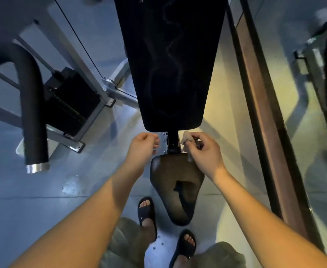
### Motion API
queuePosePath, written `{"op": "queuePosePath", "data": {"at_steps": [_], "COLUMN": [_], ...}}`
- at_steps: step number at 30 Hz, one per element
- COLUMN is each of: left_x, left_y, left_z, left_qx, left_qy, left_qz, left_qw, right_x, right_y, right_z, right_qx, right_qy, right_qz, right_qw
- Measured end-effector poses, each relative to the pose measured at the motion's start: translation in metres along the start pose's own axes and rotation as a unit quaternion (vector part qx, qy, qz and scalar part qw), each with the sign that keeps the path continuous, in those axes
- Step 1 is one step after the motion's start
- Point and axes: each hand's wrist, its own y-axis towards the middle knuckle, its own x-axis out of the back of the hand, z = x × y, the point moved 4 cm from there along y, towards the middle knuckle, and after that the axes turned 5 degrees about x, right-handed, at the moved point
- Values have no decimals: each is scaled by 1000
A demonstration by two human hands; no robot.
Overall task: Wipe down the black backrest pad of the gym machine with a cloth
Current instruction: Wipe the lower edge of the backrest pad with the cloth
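Right hand (203, 149) pinches the bunched cloth (186, 139) just under the black backrest pad (170, 64); left hand (142, 145) loosely curled, empty, by the bracket (163, 142). Best to flatten that cloth and wipe in long overlapping strokes

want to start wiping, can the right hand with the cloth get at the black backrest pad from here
Probably yes. The right hand grips the cloth just below the lower edge of the backrest pad, and nothing shows between them; the metal bracket sits off to its left.
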Motion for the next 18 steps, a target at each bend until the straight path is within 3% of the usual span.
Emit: {"op": "queuePosePath", "data": {"at_steps": [8,18], "left_x": [-3,-28], "left_y": [140,232], "left_z": [23,60], "left_qx": [-75,-204], "left_qy": [-9,-19], "left_qz": [-137,-49], "left_qw": [988,978], "right_x": [-38,-88], "right_y": [66,99], "right_z": [-74,-122], "right_qx": [117,273], "right_qy": [-81,-183], "right_qz": [-62,-181], "right_qw": [988,927]}}
